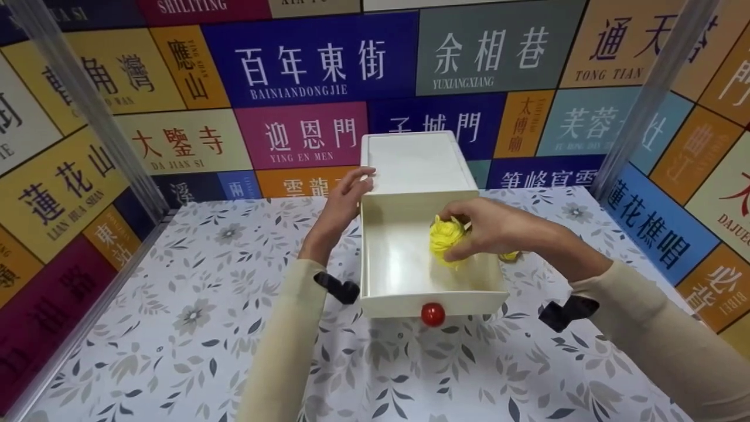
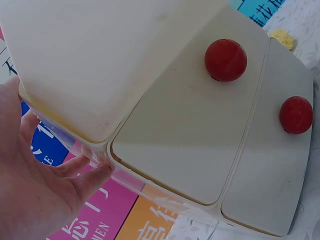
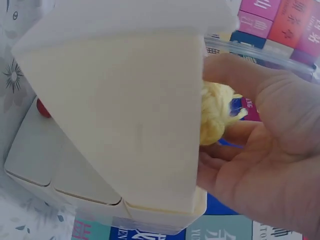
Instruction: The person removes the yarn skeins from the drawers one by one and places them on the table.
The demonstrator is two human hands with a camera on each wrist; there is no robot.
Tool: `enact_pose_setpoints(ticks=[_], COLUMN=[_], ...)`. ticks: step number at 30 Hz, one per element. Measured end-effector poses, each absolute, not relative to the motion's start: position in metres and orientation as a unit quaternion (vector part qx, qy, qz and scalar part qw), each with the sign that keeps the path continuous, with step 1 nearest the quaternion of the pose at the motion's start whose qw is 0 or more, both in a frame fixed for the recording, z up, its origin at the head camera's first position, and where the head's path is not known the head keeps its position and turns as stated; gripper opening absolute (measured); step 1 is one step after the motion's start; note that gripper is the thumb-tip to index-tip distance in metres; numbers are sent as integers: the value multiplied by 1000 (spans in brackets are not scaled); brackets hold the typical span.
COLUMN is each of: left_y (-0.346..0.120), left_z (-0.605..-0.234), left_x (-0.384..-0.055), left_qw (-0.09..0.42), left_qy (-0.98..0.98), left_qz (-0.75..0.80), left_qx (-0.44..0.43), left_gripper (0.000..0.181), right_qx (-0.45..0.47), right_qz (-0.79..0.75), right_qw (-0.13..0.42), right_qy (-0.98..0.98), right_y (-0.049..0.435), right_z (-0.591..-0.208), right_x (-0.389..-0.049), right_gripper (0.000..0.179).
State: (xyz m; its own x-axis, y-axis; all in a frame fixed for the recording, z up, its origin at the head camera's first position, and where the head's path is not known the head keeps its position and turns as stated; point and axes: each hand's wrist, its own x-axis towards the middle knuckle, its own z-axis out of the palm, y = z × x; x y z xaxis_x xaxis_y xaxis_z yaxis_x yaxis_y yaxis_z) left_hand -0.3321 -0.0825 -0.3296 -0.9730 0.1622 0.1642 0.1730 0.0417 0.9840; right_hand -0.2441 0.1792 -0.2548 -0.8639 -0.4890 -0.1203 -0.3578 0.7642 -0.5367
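Note:
A small white cabinet (image 1: 413, 164) stands with its top drawer (image 1: 389, 249) pulled out; a red round knob (image 1: 432, 315) is on its front. My right hand (image 1: 489, 225) pinches a bundle of yellow yarn (image 1: 446, 239) over the drawer's right part. In the right wrist view, the drawer wall partly hides the yarn (image 3: 214, 112). My left hand (image 1: 345, 199) rests against the cabinet's left side near the top edge, its fingers (image 2: 92, 182) spread along the clear side wall in the left wrist view.
Two lower drawers with red knobs (image 2: 226, 60) are closed. Another yellow piece (image 1: 510, 256) lies on the patterned tablecloth (image 1: 193, 316), right of the drawer. A sign-covered backdrop (image 1: 310, 58) stands behind, with clear posts (image 1: 656, 88) at the corners.

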Motion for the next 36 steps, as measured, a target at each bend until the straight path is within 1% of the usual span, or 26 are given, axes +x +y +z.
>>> enact_pose_setpoints(ticks=[5, 9, 12, 17, 22, 30, 36], left_y=[-83, -84, -84, -83, -83, -82, -82], left_z=[-329, -329, -329, -330, -330, -328, -330], left_x=[-333, -333, -333, -332, -332, -331, -332], left_qw=[-3, -4, -3, -3, -4, 2, 3], left_qy=[-710, -710, -715, -723, -724, -727, -726], left_qz=[-695, -695, -690, -682, -680, -677, -678], left_qx=[-114, -112, -112, -111, -113, -118, -117], left_gripper=[35, 35, 35, 36, 36, 36, 35], right_qx=[-213, -200, -192, -181, -166, -140, -141], right_qz=[-320, -366, -401, -445, -476, -546, -650], right_qw=[110, 97, 97, 98, 73, 39, 47], right_qy=[917, 904, 891, 872, 861, 825, 746], right_y=[189, 200, 208, 220, 231, 250, 269], right_z=[-252, -248, -247, -251, -255, -268, -284], right_x=[-248, -249, -249, -250, -250, -259, -273], right_gripper=[62, 59, 58, 63, 65, 62, 56])
